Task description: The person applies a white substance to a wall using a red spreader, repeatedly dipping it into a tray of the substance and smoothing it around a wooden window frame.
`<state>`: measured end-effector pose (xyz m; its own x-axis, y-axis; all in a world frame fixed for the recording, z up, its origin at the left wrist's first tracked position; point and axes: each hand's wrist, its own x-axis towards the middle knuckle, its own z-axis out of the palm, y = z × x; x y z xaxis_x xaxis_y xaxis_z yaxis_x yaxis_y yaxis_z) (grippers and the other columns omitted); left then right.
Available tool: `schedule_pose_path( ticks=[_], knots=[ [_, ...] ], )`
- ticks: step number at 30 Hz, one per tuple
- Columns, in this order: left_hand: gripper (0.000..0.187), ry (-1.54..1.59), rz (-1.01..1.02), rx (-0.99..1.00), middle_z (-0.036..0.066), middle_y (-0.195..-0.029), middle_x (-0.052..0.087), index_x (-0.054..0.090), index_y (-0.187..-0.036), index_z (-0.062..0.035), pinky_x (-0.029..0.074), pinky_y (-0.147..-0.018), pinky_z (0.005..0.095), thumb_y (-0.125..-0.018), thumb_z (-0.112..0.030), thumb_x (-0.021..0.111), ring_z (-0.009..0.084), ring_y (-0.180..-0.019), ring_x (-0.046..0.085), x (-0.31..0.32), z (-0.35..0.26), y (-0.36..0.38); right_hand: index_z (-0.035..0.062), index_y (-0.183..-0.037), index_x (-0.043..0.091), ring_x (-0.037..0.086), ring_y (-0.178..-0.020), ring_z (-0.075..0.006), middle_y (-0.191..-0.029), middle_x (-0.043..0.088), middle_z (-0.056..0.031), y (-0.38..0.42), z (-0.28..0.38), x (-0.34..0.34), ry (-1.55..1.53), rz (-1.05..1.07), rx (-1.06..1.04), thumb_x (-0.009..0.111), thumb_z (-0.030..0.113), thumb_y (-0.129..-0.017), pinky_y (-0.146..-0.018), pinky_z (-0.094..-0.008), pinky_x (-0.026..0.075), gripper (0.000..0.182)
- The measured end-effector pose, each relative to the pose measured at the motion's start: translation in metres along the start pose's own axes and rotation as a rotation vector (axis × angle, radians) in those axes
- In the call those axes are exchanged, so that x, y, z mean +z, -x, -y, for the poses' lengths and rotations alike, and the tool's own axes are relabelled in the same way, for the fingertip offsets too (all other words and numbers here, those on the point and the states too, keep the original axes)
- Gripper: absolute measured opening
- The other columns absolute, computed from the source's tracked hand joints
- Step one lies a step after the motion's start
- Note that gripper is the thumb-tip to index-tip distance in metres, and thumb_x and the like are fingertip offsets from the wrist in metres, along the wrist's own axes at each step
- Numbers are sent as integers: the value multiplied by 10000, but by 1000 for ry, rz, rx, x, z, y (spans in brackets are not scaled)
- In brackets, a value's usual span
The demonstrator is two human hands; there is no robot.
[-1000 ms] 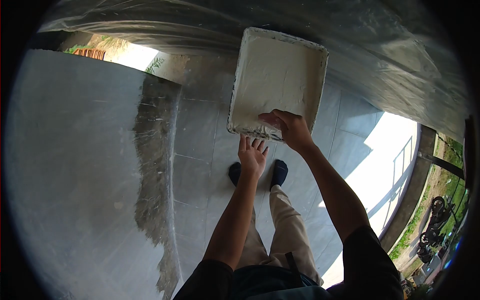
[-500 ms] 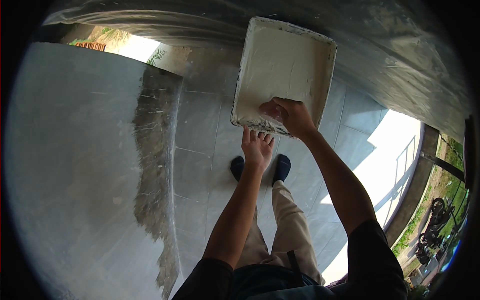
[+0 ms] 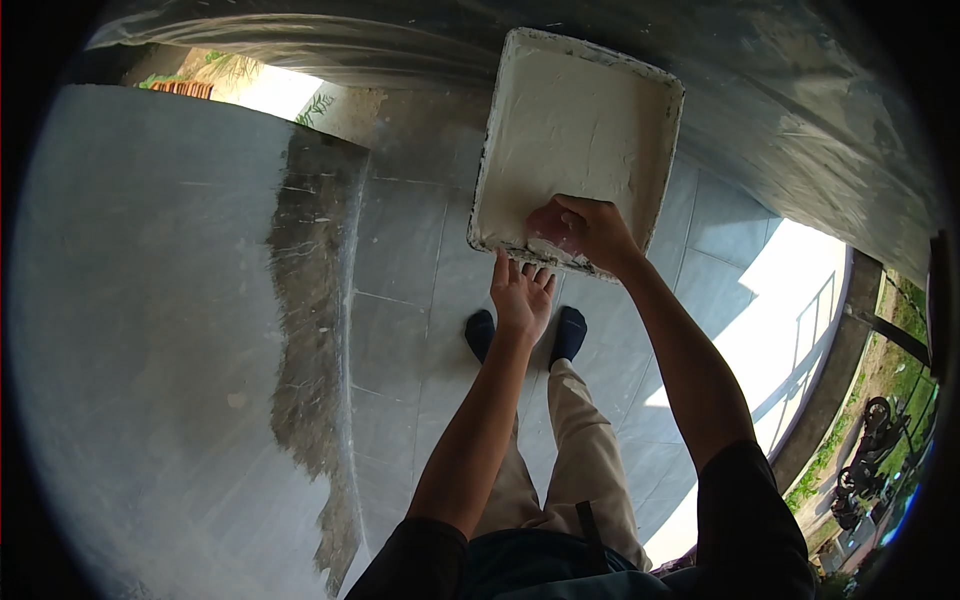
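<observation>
A shallow rectangular tray [image 3: 478, 190] holds a thick, creamy white paste [image 3: 575, 120], and smears of it coat the rim. My left hand [image 3: 522, 305] is palm up at the tray's near edge, with its thumb against the rim and its fingers bent at the edge. Over the near part of the tray, my right hand [image 3: 603, 235] grips a flat reddish-brown spreader [image 3: 556, 228]. White paste clings to the spreader's lower edge, which meets the tray's near rim.
On the left stands a grey-white coated wall [image 3: 150, 300] with a bare dark strip [image 3: 305, 320]. Plastic sheeting [image 3: 800, 100] hangs across the top and right. Below are the tiled floor [image 3: 390, 320] and my dark-socked feet [image 3: 568, 335]. Motorcycles [image 3: 865, 450] are outside at right.
The spreader has come down to the near rim and turned, showing more of its face with paste on it. The tray has shifted slightly right in view.
</observation>
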<state>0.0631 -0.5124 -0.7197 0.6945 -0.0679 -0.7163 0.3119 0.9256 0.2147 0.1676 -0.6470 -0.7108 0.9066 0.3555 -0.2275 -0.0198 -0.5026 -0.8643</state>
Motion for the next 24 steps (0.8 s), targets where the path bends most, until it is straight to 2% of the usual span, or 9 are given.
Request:
schedule_pose_path(
  ticks=[2, 5, 8, 9, 11, 16, 21, 23, 24],
  knots=[
    [842, -8, -2, 4, 104, -1645, 110, 118, -1582, -161, -21, -1220, 450, -956, -622, 439, 303, -1526, 42, 0, 0, 0, 35, -1244, 620, 673, -795, -248, -978, 709, -195, -5, 0, 0, 71, 71, 57, 589, 1, -914, -774, -334, 528, 333],
    [839, -25, 34, 0, 97, -1642, 100, 90, -1583, -174, -1, -1210, 439, -965, -614, 450, 332, -1518, 52, -4, -1, -1, 65, -1262, 633, 683, -813, -276, -998, 706, -203, -10, -3, 4, 120, 43, -3, 592, 22, -909, -786, -343, 526, 358],
    [853, -7, 43, -8, 99, -1639, 98, 81, -1582, -166, 3, -1211, 433, -962, -603, 471, 337, -1516, 54, -5, -1, -2, 91, -1276, 640, 690, -827, -273, -1015, 704, -208, -13, -5, 1, 107, 59, 30, 588, 37, -912, -792, -341, 524, 371],
    [821, 8, 9, -8, 95, -1625, 147, 140, -1572, -158, 5, -1216, 433, -961, -598, 468, 315, -1512, 85, -4, -1, -2, 91, -1276, 640, 690, -827, -273, -1015, 704, -208, -13, -4, 0, 107, 59, 30, 588, 37, -912, -792, -341, 524, 371],
    [793, 21, -26, -8, 91, -1611, 196, 199, -1561, -149, 7, -1221, 432, -960, -592, 466, 294, -1508, 116, -2, 0, -2, 75, -1261, 643, 689, -903, -346, -1032, 688, -238, -13, 1, -6, 102, 103, 107, 577, 40, -908, -845, -399, 520, 360],
    [740, 19, -57, -5, 77, -1541, 305, 266, -1529, -135, 54, -1215, 426, -968, -570, 472, 273, -1455, 227, -2, -1, -1, 82, -1261, 647, 690, -890, -348, -1014, 687, -248, -14, 8, -11, 121, 128, 204, 571, 53, -910, -841, -396, 521, 361],
    [712, 16, -40, 0, 72, -1498, 341, 294, -1507, -126, 84, -1212, 418, -969, -552, 485, 261, -1421, 274, -5, -1, -3, 96, -1261, 653, 693, -880, -350, -987, 685, -255, -11, -8, -9, 115, 86, 227, 577, 72, -907, -828, -388, 520, 363],
    [701, 20, -23, 2, 68, -1473, 360, 307, -1498, -127, 97, -1209, 412, -969, -549, 489, 251, -1394, 305, -5, -1, -3, 113, -1280, 644, 659, -699, -236, -894, 692, -228, -8, -10, -7, 100, 34, 194, 578, 64, -921, -736, -331, 519, 369],
    [673, 20, -34, 4, 57, -1423, 393, 339, -1470, -128, 122, -1198, 404, -968, -549, 493, 236, -1341, 345, -3, -1, -1, 113, -1280, 644, 659, -699, -236, -894, 692, -228, -6, -9, -7, 100, 34, 193, 578, 64, -921, -736, -331, 519, 369]
  ],
)
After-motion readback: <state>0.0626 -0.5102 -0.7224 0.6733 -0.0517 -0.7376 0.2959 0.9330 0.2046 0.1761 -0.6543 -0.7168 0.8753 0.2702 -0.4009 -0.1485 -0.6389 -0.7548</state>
